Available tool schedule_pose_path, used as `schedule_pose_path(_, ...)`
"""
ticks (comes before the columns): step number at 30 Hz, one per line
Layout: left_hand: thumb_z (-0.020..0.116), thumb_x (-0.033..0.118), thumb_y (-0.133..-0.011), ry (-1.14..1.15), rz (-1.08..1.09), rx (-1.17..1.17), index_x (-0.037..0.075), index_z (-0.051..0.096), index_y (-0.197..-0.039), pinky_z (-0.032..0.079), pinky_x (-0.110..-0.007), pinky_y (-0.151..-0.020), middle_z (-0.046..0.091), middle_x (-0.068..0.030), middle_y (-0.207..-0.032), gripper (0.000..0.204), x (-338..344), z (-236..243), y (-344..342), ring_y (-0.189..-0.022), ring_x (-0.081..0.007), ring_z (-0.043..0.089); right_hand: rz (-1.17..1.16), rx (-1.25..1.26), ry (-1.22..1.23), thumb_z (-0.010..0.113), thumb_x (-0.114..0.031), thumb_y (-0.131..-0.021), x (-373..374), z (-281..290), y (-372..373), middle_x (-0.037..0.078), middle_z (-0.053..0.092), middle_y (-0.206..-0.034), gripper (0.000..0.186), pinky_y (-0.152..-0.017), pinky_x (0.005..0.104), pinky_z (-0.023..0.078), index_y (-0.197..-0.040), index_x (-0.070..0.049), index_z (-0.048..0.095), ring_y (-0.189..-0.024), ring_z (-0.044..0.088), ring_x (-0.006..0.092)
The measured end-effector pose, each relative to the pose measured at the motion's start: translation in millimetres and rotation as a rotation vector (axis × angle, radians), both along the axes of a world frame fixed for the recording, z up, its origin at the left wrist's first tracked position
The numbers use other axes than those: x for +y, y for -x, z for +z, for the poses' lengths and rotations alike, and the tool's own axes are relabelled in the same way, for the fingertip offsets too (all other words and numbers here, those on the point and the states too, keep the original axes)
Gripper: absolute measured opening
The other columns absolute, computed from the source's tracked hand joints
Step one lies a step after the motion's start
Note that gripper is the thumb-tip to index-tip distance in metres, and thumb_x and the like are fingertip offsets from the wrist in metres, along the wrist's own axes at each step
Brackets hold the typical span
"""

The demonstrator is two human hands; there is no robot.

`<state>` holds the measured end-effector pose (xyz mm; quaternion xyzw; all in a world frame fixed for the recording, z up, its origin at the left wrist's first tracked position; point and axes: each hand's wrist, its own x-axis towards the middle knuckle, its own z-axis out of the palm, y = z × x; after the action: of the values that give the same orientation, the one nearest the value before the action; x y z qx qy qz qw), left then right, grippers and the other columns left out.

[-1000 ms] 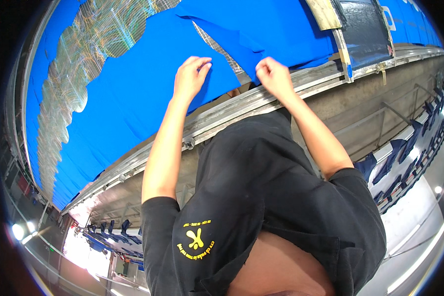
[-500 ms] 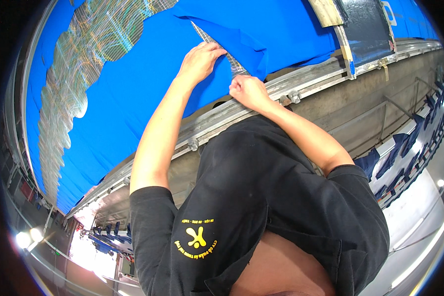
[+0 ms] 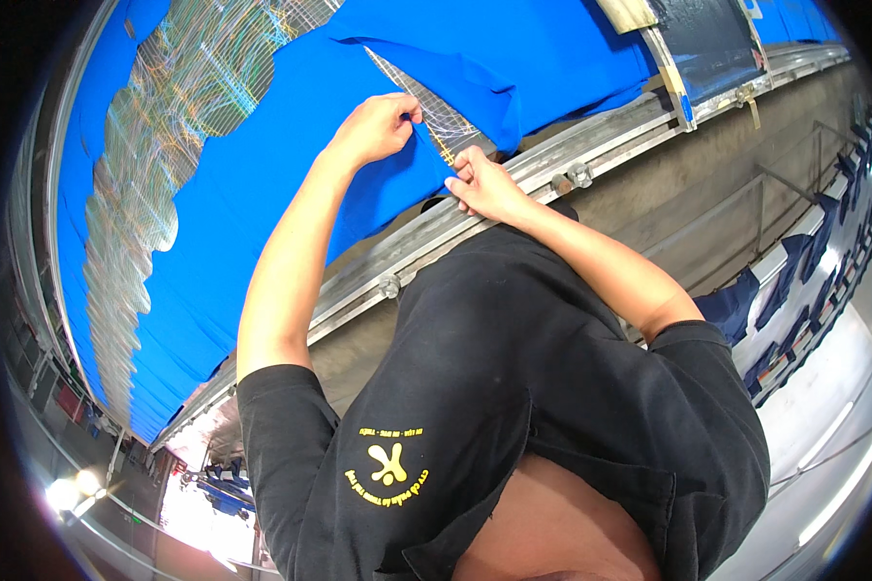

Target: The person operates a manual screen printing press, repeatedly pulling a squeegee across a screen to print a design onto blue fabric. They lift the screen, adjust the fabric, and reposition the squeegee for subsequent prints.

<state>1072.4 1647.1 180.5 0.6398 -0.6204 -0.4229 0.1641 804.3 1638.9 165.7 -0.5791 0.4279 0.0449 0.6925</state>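
A blue fabric panel (image 3: 291,165) lies on the long table before me. My left hand (image 3: 376,128) is closed on its right edge, fingertips pinched and the cloth slightly lifted. Lower down, near the table's front rail, my right hand (image 3: 484,186) pinches the corner of the same edge. Between this panel and a second blue fabric piece (image 3: 465,82), a wedge of table surface (image 3: 421,97) shows, marked with many fine coloured lines. The second piece has a folded, rumpled edge toward my hands.
A metal rail (image 3: 610,145) with bolts runs along the table's front. At the right, a dark framed screen (image 3: 702,58) rests across the table. More line-marked surface (image 3: 203,87) shows beyond the panel. Dark blue pieces (image 3: 785,281) hang in a row at far right.
My left hand has drawn slightly left with the fabric edge, and the wedge of marked surface looks wider. My right hand's fingers have shifted down onto the corner.
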Motion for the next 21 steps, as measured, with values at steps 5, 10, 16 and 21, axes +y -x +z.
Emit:
schedule_pose_path(5,0.064,-0.003,-0.087,0.000,0.048,0.124,0.002,0.069,-0.107,0.059,-0.038,-0.084,0.072,-0.0117,-0.102,0.021,1,-3,1,-0.092,-0.0241,0.070,0.024,0.219,0.074,0.077,-0.018,-0.098,-5,12,8,0.019,0.073,-0.089,0.037,-0.062,0.0411,0.059,-0.122,0.003,0.058,-0.068,0.074,0.0238)
schedule_pose_path(10,0.066,-0.005,-0.087,0.002,-0.031,0.104,0.003,0.070,-0.110,0.059,-0.038,-0.085,0.071,-0.0112,-0.107,0.025,0,-2,-3,-0.094,-0.0245,0.070,-0.046,0.259,0.255,0.079,-0.015,-0.092,0,2,16,0.024,0.075,-0.093,0.025,-0.085,0.0498,0.057,-0.108,0.000,0.066,-0.094,0.075,0.0408)
schedule_pose_path(16,0.073,-0.004,-0.088,0.044,-0.080,0.072,0.005,0.074,-0.118,0.060,-0.039,-0.087,0.072,-0.0112,-0.110,0.031,1,-8,-4,-0.097,-0.0259,0.071,-0.021,0.202,0.559,0.079,-0.021,-0.094,3,14,16,0.019,0.072,-0.105,0.024,-0.085,0.0513,0.057,-0.105,-0.003,0.068,-0.094,0.073,0.0413)
schedule_pose_path(21,0.075,-0.004,-0.088,0.069,-0.095,0.047,0.006,0.074,-0.121,0.060,-0.039,-0.088,0.072,-0.0119,-0.111,0.035,2,-10,-3,-0.099,-0.0271,0.072,0.107,0.186,0.675,0.077,-0.028,-0.096,0,15,3,0.016,0.068,-0.106,0.025,-0.083,0.0528,0.058,-0.104,-0.005,0.070,-0.094,0.072,0.0401)
